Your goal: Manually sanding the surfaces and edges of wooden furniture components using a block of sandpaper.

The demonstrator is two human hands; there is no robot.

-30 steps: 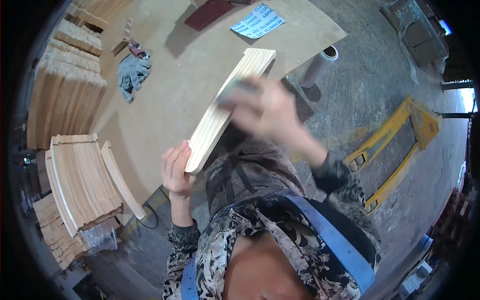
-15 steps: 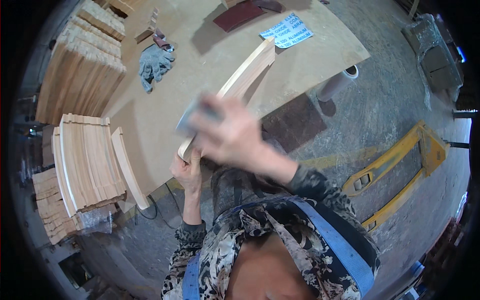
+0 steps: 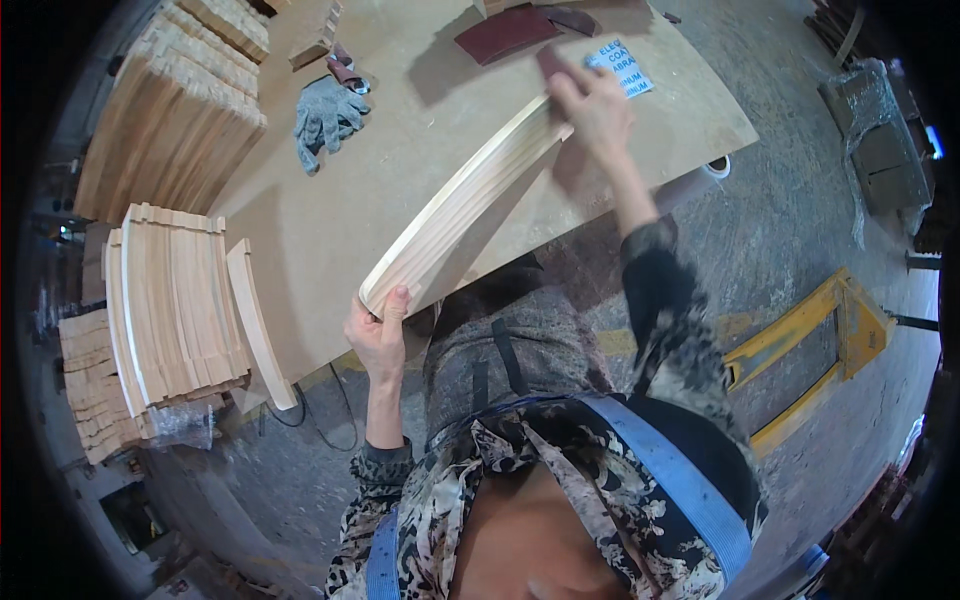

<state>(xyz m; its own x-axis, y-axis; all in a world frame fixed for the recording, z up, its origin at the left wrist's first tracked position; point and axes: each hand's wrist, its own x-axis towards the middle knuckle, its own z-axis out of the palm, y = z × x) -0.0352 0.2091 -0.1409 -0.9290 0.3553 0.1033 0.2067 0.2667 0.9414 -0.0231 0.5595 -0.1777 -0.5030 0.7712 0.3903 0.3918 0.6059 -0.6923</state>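
The left hand [image 3: 377, 338] held the near end of a curved wooden strip [image 3: 465, 205] over the table [image 3: 310, 255]. By its far end, the right hand [image 3: 600, 110] held a blurred dark red sheet [image 3: 551, 64]. A grey glove [image 3: 328, 117] lay left of the strip, near stacked boards [image 3: 175, 140].

Tabletop [image 3: 385, 180] gap, glove [image 3: 331, 115] left, wood strip [image 3: 465, 197] right

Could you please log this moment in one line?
left hand: holding curved wooden strip, near end; right hand: at far end with reddish piece; glove: on table
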